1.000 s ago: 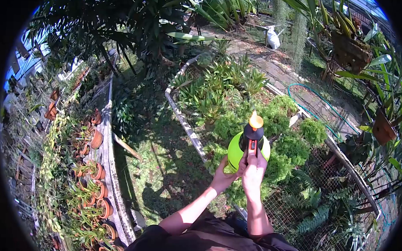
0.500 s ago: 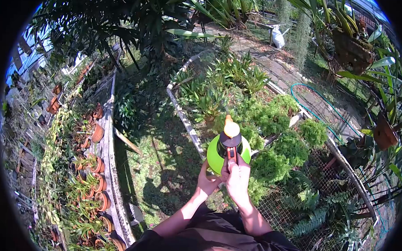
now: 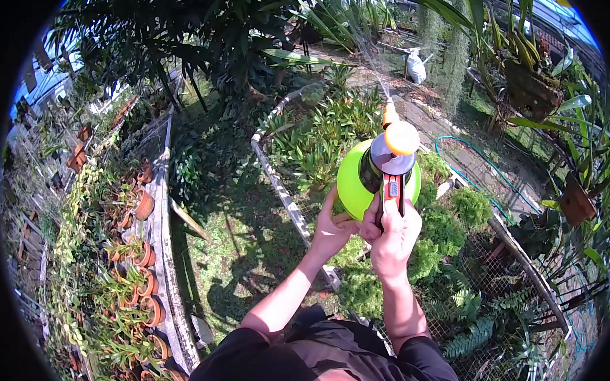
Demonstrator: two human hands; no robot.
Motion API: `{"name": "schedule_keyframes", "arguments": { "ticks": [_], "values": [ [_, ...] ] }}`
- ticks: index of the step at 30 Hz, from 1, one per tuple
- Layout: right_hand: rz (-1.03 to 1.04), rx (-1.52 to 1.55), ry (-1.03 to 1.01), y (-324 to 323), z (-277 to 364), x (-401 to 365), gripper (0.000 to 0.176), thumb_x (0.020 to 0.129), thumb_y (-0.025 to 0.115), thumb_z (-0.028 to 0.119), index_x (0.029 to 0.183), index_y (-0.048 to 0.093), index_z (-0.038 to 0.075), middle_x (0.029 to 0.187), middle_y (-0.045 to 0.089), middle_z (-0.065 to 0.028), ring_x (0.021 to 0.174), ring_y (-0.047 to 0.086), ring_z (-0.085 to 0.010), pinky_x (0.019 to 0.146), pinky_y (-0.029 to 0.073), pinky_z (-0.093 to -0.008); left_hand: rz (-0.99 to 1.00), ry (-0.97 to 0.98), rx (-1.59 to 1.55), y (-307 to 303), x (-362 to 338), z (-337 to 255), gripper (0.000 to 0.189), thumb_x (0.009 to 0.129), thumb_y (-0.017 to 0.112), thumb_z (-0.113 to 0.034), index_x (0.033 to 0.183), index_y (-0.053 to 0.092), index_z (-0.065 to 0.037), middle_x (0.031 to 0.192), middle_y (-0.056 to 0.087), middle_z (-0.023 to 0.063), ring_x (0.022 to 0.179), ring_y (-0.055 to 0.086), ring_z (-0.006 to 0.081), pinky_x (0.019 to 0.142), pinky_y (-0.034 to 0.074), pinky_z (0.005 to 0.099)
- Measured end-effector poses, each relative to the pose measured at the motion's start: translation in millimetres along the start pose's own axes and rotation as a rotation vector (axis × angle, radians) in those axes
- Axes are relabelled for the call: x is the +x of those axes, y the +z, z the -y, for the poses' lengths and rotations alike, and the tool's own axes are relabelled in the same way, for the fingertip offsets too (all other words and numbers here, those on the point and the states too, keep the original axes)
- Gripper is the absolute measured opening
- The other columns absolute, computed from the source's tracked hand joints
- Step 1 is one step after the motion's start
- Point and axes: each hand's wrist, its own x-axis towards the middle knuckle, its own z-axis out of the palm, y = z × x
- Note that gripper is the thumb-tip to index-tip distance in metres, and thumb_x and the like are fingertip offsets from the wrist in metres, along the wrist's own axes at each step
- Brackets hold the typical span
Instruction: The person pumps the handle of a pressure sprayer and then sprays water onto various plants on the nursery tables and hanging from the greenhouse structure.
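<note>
A lime-green pump sprayer (image 3: 354, 187) with a dark collar, an orange pump knob and an orange nozzle is held out in front of me. My right hand (image 3: 394, 242) grips its handle, the thumb lying along the top by the red-and-grey trigger. Against the near left side of the round tank, my left hand (image 3: 335, 228) supports it; some of its fingers are hidden beneath. A fine jet of liquid (image 3: 384, 82) leaves the nozzle toward the far plants. Below the sprayer are feathery green plants (image 3: 437, 262).
Potted plants (image 3: 148, 205) line a concrete ledge (image 3: 163, 253) on the left. Ahead lies a bed of leafy plants (image 3: 330, 134) with a pale border. A green hose (image 3: 484, 160) curves over the path. Hanging pots (image 3: 577, 200) and wire mesh (image 3: 418, 312) are on the right.
Both hands have raised the sprayer and moved it forward and to the right. The nozzle now points farther out, and a jet shows more clearly from its tip.
</note>
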Motion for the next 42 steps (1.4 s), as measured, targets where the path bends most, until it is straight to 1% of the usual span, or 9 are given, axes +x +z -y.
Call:
{"name": "schedule_keyframes", "arguments": {
  "ticks": [7, 11, 13, 17, 20, 26, 30, 32, 42],
  "values": [
    [-0.049, 0.086, 0.348, 22, -42, 5, 0.019, 0.100, 0.044, 0.016, 0.085, 0.050, 0.007, 0.066, 0.042, 0.0057, 0.057, 0.037, -0.0027, 0.048, 0.030, -0.0201, -0.092, -0.185, 0.065, -33, -17, 14, 0.087, 0.078, 0.071, 0.005, 0.148, 0.021, -0.006, 0.143, 0.036, 0.0165, 0.105, 0.063, 0.0229, 0.075, 0.056, 0.0251],
    [-0.015, 0.061, 0.423, 48, -62, 2, 0.018, 0.099, 0.044, 0.016, 0.086, 0.051, 0.006, 0.064, 0.045, 0.0041, 0.055, 0.040, -0.0044, 0.049, 0.034, -0.0234, -0.104, -0.253, 0.077, -58, -18, 21, 0.078, 0.076, 0.068, 0.008, 0.144, 0.031, -0.005, 0.137, 0.045, 0.0121, 0.117, 0.054, 0.0175, 0.081, 0.053, 0.0224],
    [0.049, -0.143, 0.201, 63, -78, 4, 0.015, 0.096, 0.046, 0.012, 0.086, 0.053, 0.003, 0.062, 0.046, 0.0001, 0.056, 0.044, -0.0083, 0.049, 0.036, -0.0287, -0.098, -0.165, 0.183, -84, -8, 33, 0.071, 0.077, 0.067, 0.006, 0.140, 0.036, -0.005, 0.133, 0.048, 0.0080, 0.119, 0.051, 0.0160, 0.089, 0.049, 0.0265],
    [0.108, -0.138, 0.146, 94, -82, 17, 0.013, 0.094, 0.047, 0.010, 0.087, 0.053, 0.000, 0.058, 0.048, -0.0027, 0.053, 0.044, -0.0108, 0.050, 0.037, -0.0302, -0.114, -0.135, -0.027, -104, 3, 9, 0.078, 0.079, 0.067, 0.005, 0.145, 0.026, -0.006, 0.135, 0.045, 0.0084, 0.112, 0.057, 0.0173, 0.085, 0.051, 0.0252],
    [-0.003, -0.126, 0.189, 102, -87, 24, 0.015, 0.096, 0.046, 0.010, 0.086, 0.052, 0.000, 0.058, 0.048, -0.0023, 0.053, 0.044, -0.0093, 0.049, 0.037, -0.0294, -0.110, -0.208, -0.038, -127, 10, 16, 0.078, 0.081, 0.067, 0.004, 0.146, 0.025, -0.005, 0.139, 0.041, 0.0087, 0.101, 0.063, 0.0158, 0.073, 0.053, 0.0210],
    [-0.256, 0.024, 0.145, 110, -111, 26, 0.018, 0.102, 0.042, 0.016, 0.094, 0.050, 0.003, 0.069, 0.041, 0.0043, 0.057, 0.035, -0.0024, 0.049, 0.031, -0.0195, 0.099, -0.228, 0.119, -138, 36, 21, 0.084, 0.079, 0.075, -0.002, 0.147, 0.025, -0.004, 0.142, 0.040, 0.0119, 0.097, 0.065, 0.0173, 0.077, 0.054, 0.0248],
    [-0.292, -0.034, -0.048, 126, -95, 36, 0.018, 0.102, 0.041, 0.017, 0.099, 0.049, 0.001, 0.068, 0.042, 0.0039, 0.055, 0.037, -0.0021, 0.048, 0.030, -0.0188, 0.272, -0.075, -0.074, -125, 69, 12, 0.090, 0.079, 0.077, -0.006, 0.149, 0.021, -0.005, 0.140, 0.044, 0.0133, 0.093, 0.066, 0.0167, 0.077, 0.054, 0.0250],
    [-0.265, -0.099, -0.149, 131, -88, 40, 0.021, 0.100, 0.043, 0.018, 0.099, 0.050, -0.001, 0.067, 0.045, 0.0033, 0.054, 0.038, -0.0027, 0.047, 0.030, -0.0197, 0.294, -0.135, -0.330, -120, 81, 9, 0.090, 0.079, 0.077, -0.006, 0.149, 0.021, -0.005, 0.135, 0.049, 0.0130, 0.094, 0.066, 0.0164, 0.078, 0.055, 0.0253],
    [-0.293, -0.290, -0.033, 168, -136, 58, 0.014, 0.099, 0.045, 0.011, 0.096, 0.052, 0.000, 0.064, 0.047, 0.0000, 0.056, 0.042, -0.0077, 0.049, 0.035, -0.0263, 0.185, -0.382, -0.697, -170, 84, 73, 0.088, 0.079, 0.069, 0.003, 0.150, 0.019, -0.005, 0.138, 0.046, 0.0132, 0.110, 0.061, 0.0203, 0.090, 0.051, 0.0287]
  ]
}}
